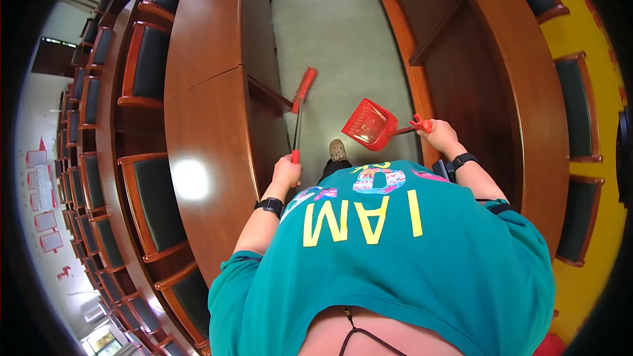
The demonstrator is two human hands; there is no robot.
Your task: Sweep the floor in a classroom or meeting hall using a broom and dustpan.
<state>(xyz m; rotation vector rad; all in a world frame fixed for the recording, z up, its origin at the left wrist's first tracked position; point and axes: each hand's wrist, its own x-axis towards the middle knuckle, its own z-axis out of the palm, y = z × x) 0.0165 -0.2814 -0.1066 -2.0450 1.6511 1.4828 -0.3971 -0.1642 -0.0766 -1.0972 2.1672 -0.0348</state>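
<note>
Broom (304, 90) slants over floor (336, 33), head near left desk (208, 128); dustpan (370, 125) sits right, apart. I'd judge good sweeping wants bristles flat, short strokes, dustpan lip flush. Left hand (286, 173) wraps broom handle, right hand (440, 137) grips dustpan handle; both stretch forward, angled inward.

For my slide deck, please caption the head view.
Left hand holding a red-headed broom, right hand a red dustpan, between wooden desks.

On my feed I see a teal shirt (455, 264) with yellow lettering (415, 213), black wristbands (270, 205), a black neck cord (357, 329), one beige shoe (337, 150).
</note>
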